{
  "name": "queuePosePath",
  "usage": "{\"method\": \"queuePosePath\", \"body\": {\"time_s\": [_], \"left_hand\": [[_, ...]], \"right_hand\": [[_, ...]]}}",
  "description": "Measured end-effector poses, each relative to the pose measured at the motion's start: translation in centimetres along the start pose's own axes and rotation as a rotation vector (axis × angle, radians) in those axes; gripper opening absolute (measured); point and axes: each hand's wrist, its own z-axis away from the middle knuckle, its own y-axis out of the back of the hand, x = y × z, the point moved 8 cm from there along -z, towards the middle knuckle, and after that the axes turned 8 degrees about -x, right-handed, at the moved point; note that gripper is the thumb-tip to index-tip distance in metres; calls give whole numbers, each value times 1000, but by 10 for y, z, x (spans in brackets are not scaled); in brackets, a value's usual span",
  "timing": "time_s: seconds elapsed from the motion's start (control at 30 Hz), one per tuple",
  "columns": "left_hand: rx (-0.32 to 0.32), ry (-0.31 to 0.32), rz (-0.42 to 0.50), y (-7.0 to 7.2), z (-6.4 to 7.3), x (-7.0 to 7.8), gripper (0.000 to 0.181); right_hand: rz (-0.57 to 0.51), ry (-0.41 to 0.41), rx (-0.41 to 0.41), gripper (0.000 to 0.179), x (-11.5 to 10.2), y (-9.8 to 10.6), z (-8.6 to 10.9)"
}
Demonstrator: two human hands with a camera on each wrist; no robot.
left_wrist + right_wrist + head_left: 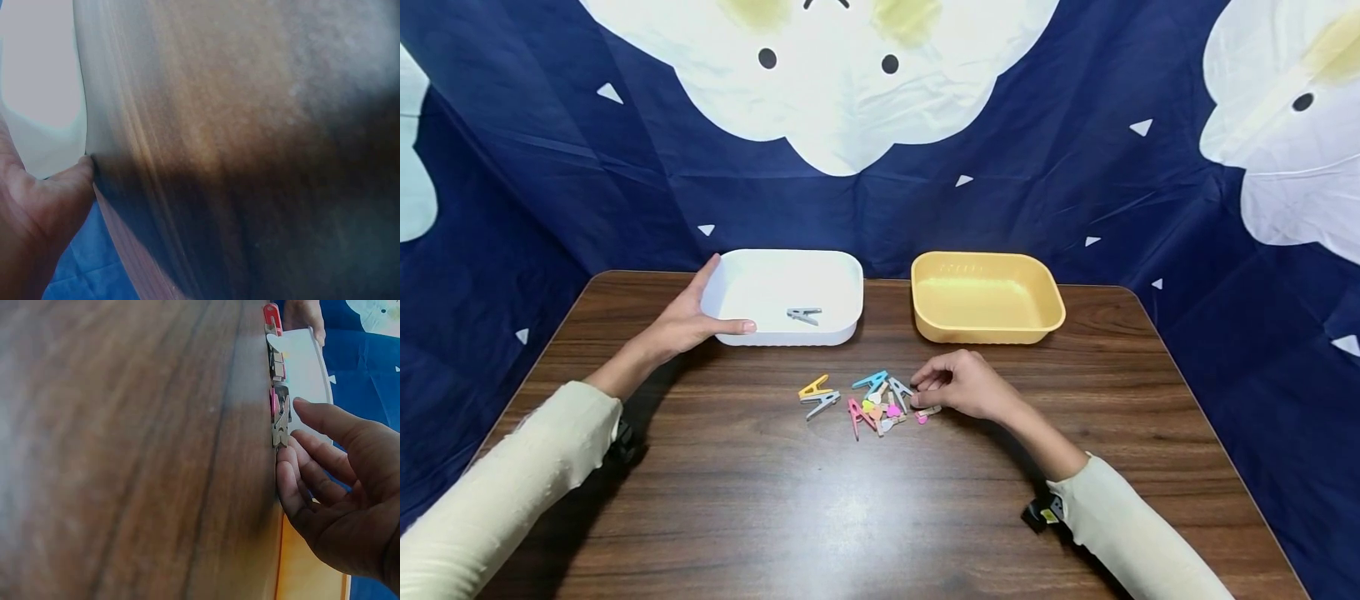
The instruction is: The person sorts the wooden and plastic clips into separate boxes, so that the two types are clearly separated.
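Note:
My left hand (pixel 685 321) grips the near left corner of a white basin (pixel 842 333), thumb along its front and fingers along its left side. A grey clothespin (pixel 805 314) lies inside the basin. My right hand (pixel 966 385) hovers low at the right side of a clothespin pile, fingers loosely bent. In the right wrist view a gap shows between thumb and fingers, close to a small wooden clip (pixel 281 428). The pile includes a blue clothespin (pixel 871 381), a grey-blue clothespin (pixel 900 395), a red clothespin (pixel 859 417) and several small decorated wooden clips.
A yellow basin (pixel 988 333) stands at the back right of the brown wooden table (pixel 737 500). Left of the pile lie a yellow clothespin (pixel 815 387) and another grey clothespin (pixel 822 402). A dark blue cloth (pixel 880 217) with white shapes hangs behind the table.

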Motion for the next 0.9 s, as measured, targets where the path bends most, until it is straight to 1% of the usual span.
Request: {"method": "queuePosePath", "body": {"time_s": [0.23, 0.4, 0.6, 0.9], "left_hand": [[5, -6, 4, 0, 0, 2, 149], [2, 2, -1, 0, 1, 2, 149], [2, 2, 0, 0, 2, 1, 149], [10, -6, 2, 0, 1, 1, 148]], "right_hand": [[-7, -37, -31, 25, 4, -2, -2], [10, -34, -46, 22, 3, -2, -3], [57, -12, -36, 14, -1, -3, -5], [100, -32, -18, 4, -3, -4, -5]]}}
